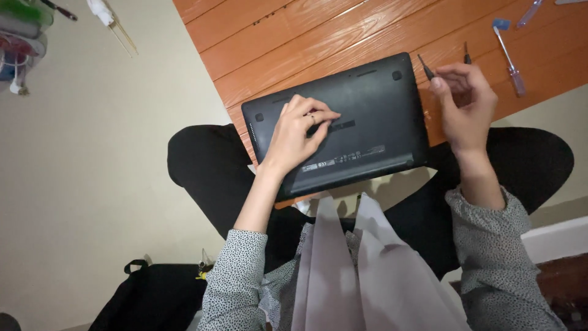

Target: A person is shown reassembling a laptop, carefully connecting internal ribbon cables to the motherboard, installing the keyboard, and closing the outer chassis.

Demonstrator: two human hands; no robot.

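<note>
The left hand (297, 132) rested flat-fingered on the underside of a black laptop (343, 122), holding nothing; its fingertips pressed near the middle of the panel, close to a dark label strip. The right hand (465, 101) hovered just past the laptop's right edge, fingers pinched narrow around a small dark-tipped screwdriver (425, 67), whose tip pointed up and to the left toward the laptop's far right corner.

That corner, with its small round foot (397, 75), lay just beside the tool's tip, so the right hand was by far the nearer of the two to it. The laptop lay upside down, its long axis running from lower left to upper right, half on the low orange wooden table (306, 37) and half over the person's crossed legs. A second small driver (467, 55) and a blue-handled screwdriver (508, 55) lay on the table beyond the right hand. A black bag (153, 297) sat on the floor at lower left.
</note>
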